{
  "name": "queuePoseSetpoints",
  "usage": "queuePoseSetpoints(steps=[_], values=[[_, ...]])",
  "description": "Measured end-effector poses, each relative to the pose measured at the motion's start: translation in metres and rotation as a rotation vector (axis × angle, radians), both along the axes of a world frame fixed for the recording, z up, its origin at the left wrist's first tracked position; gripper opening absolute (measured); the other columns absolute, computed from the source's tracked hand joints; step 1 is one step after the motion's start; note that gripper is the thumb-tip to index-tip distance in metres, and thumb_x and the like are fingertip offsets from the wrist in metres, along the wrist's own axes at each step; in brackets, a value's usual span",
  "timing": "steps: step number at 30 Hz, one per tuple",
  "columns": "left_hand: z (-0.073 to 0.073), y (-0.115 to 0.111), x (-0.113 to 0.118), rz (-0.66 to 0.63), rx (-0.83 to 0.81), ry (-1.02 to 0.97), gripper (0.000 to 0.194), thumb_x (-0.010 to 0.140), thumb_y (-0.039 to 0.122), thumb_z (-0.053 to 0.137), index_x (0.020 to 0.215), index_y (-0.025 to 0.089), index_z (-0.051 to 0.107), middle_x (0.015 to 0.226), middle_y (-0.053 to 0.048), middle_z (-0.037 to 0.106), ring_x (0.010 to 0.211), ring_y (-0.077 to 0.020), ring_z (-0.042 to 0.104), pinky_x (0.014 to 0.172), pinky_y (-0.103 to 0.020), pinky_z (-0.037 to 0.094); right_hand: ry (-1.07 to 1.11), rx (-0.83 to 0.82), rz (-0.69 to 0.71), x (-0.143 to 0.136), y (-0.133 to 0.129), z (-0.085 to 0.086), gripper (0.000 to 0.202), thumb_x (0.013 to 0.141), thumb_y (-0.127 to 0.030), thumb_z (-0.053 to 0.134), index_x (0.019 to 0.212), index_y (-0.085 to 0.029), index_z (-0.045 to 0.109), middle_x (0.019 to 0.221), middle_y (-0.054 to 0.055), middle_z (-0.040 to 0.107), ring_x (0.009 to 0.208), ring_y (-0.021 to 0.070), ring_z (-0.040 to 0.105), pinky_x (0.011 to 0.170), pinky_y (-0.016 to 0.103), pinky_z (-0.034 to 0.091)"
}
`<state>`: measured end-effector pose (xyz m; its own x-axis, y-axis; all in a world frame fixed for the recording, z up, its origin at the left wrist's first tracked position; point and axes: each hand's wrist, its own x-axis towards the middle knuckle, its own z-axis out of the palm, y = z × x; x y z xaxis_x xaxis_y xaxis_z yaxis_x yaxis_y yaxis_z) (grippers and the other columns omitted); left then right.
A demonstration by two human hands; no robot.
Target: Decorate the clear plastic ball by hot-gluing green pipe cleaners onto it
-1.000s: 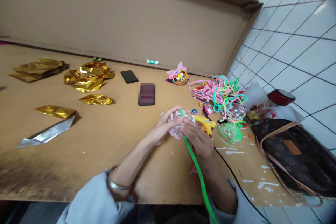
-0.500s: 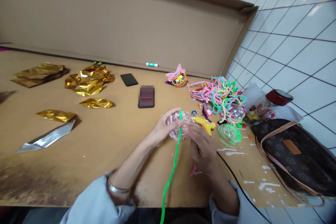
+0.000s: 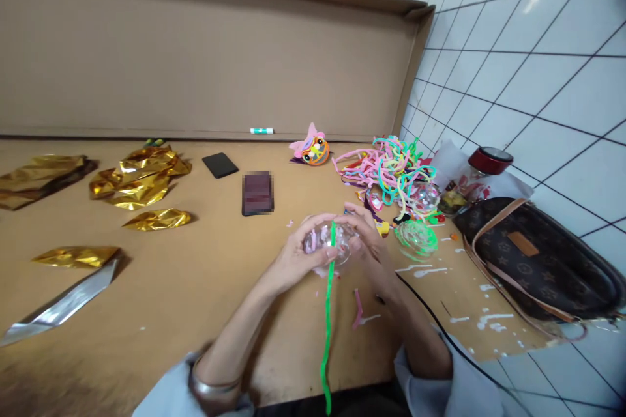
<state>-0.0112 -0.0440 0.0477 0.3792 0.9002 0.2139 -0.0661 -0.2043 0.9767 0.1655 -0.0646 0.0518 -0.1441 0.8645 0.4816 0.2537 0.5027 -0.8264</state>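
Between both hands is a clear plastic ball [image 3: 320,241] with pink bits on it. My left hand [image 3: 298,251] wraps round its left side, the thumb pressing a green fuzzy strip [image 3: 328,313] against the ball. The strip hangs down past the table's front edge. On the right side of the ball, my right hand [image 3: 369,244] holds it with curved fingers and thumb. A yellow glue gun [image 3: 382,228] lies just beyond my right hand, mostly hidden by it. To its right rests a clear ball with green strands [image 3: 416,239].
A pile of coloured fuzzy strips [image 3: 391,166] and a decorated owl-like ball [image 3: 314,150] lie at the back. Gold foil [image 3: 147,176], a phone [image 3: 220,165] and a dark red case [image 3: 257,193] are left. A brown bag [image 3: 542,254] and red-lidded jar [image 3: 490,161] stand right.
The view has shifted, so the table's objects appear further left. My right hand has spread round the ball's right side, where its fingers were over the middle. The strip hangs straighter.
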Motion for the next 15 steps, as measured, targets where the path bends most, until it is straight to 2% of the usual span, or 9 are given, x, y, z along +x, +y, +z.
queuePoseSetpoints(steps=[5, 9, 15], values=[[-0.0033, 0.0024, 0.0001, 0.002, 0.010, -0.025, 0.053, 0.074, 0.040, 0.076, 0.122, 0.023, 0.061, 0.123, -0.007, 0.064, 0.112, -0.0261, 0.060, 0.098, -0.036, 0.047, -0.026, -0.011, 0.037, -0.0032, -0.0005, -0.0020, 0.057, 0.083, -0.069, 0.055, 0.122, -0.029, 0.062, 0.137, 0.011, 0.048, 0.138, 0.0300, 0.041, 0.112, 0.051, 0.038], [-0.0063, 0.0033, -0.0004, 0.009, 0.029, -0.015, 0.050, 0.076, 0.038, 0.075, 0.122, 0.024, 0.063, 0.126, -0.007, 0.063, 0.117, -0.0270, 0.058, 0.103, -0.038, 0.044, -0.022, -0.072, 0.066, -0.0023, 0.0004, -0.0040, 0.060, 0.078, -0.063, 0.066, 0.126, -0.029, 0.058, 0.143, 0.012, 0.044, 0.139, 0.0304, 0.041, 0.113, 0.051, 0.037], [-0.0022, 0.0013, 0.0003, 0.019, -0.003, -0.056, 0.054, 0.073, 0.045, 0.077, 0.121, 0.022, 0.064, 0.131, -0.009, 0.063, 0.121, -0.0300, 0.056, 0.107, -0.041, 0.042, 0.053, -0.083, 0.129, -0.0010, 0.0022, -0.0007, 0.055, 0.079, -0.054, 0.071, 0.127, -0.029, 0.060, 0.136, 0.009, 0.054, 0.134, 0.0274, 0.047, 0.112, 0.047, 0.039]])
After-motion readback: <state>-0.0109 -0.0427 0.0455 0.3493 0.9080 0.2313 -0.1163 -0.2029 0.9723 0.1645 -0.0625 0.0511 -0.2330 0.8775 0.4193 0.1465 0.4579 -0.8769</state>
